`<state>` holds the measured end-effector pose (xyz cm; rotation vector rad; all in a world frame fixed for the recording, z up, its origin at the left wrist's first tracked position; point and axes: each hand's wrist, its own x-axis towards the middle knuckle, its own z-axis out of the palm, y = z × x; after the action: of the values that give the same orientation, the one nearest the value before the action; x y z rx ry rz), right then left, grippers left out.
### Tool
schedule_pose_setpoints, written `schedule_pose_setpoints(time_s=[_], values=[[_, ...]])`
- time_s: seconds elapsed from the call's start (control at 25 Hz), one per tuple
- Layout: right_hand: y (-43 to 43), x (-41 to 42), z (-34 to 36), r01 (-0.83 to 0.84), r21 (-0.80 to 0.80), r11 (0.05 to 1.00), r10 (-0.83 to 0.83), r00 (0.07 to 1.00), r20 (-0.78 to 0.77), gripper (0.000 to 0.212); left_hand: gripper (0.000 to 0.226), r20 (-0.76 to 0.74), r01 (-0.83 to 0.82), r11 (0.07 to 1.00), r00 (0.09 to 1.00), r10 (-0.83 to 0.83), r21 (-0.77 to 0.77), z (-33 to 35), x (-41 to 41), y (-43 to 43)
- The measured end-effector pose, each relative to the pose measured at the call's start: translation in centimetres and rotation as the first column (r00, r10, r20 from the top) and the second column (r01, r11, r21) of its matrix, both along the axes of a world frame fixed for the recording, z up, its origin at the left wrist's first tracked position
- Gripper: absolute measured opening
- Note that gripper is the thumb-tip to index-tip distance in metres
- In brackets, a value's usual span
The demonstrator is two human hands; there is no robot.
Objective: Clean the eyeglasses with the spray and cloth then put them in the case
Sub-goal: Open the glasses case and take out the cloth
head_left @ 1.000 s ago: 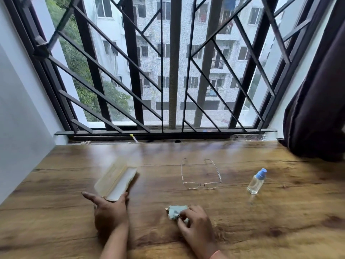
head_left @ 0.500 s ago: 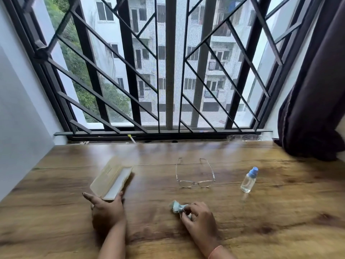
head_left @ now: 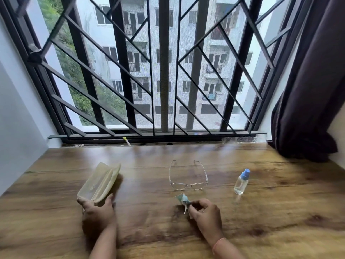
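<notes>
— Your right hand pinches the crumpled pale-blue cloth.
— And the eyeglasses?
— Thin clear frames, temples unfolded, lying on the wooden table just beyond it; spray bottle to their right, your left hand gripping the beige case.

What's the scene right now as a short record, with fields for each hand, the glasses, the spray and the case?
Left hand: grips the near end of the translucent eyeglass case
Right hand: pinches a crumpled light blue cloth
Eyeglasses: on the wooden table, arms unfolded, untouched
Spray bottle: upright, blue cap, right of the eyeglasses, untouched
Task stage: cleaning not yet begun
</notes>
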<state>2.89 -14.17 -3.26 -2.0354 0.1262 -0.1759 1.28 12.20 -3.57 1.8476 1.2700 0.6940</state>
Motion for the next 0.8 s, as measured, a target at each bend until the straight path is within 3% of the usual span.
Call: schedule_pose_setpoints(time_s=[0.16,0.24,0.32,0.4,0.52,0.56,0.6,0.68,0.72,0.76,0.8], values=[[-0.5,0.2,0.4,0.014,0.073,0.997,-0.01,0.998,-0.06,0.009,0.086,0.017,-0.014,1.0,1.0,0.014,0.013,-0.1,0.0,-0.1],[-0.9,0.3,1.0,0.046,0.254,0.966,-0.013,0.991,-0.13,0.007,0.084,0.073,-0.035,0.999,0.997,0.035,0.001,-0.1,-0.2,-0.2],[-1.5,0.6,2.2,0.095,0.515,0.852,0.028,0.974,-0.226,0.004,0.088,0.107,-0.091,0.995,0.99,0.094,-0.028,-0.2,-0.4,-1.1],[-2.2,0.9,3.9,0.138,0.725,0.675,0.124,0.947,-0.296,0.004,0.093,0.124,-0.089,0.996,0.988,0.092,-0.032,0.4,-0.4,-3.8],[-2.9,1.5,6.5,0.112,0.85,0.514,0.272,0.919,-0.286,0.007,0.068,0.195,0.204,0.968,0.965,-0.174,-0.145,3.5,0.5,-10.1],[-2.9,1.6,7.1,0.09,0.864,0.495,0.304,0.914,-0.269,0.006,0.055,0.283,0.371,0.88,0.914,-0.29,-0.297,4.7,1.0,-11.7],[-2.9,1.7,7.6,0.065,0.873,0.483,0.329,0.911,-0.25,0.006,0.047,0.386,0.518,0.696,0.851,-0.357,-0.498,6.0,1.4,-13.2],[-3.1,1.8,8.1,0.016,0.878,0.478,0.372,0.902,-0.219,0.007,0.039,0.477,0.584,0.216,0.785,-0.395,-0.783,8.0,1.5,-15.0],[-3.3,1.8,8.3,-0.007,0.876,0.483,0.393,0.895,-0.21,0.008,0.034,0.515,0.58,0.071,0.768,-0.381,-0.812,8.5,1.4,-15.5],[-3.6,1.9,8.4,-0.024,0.871,0.491,0.411,0.888,-0.207,0.009,0.025,0.551,0.591,0.012,0.76,-0.344,-0.807,8.6,1.5,-15.6],[-3.8,1.8,8.4,-0.036,0.864,0.502,0.424,0.881,-0.209,0.01,0.014,0.573,0.606,0.016,0.76,-0.307,-0.795,8.9,1.5,-15.6]])
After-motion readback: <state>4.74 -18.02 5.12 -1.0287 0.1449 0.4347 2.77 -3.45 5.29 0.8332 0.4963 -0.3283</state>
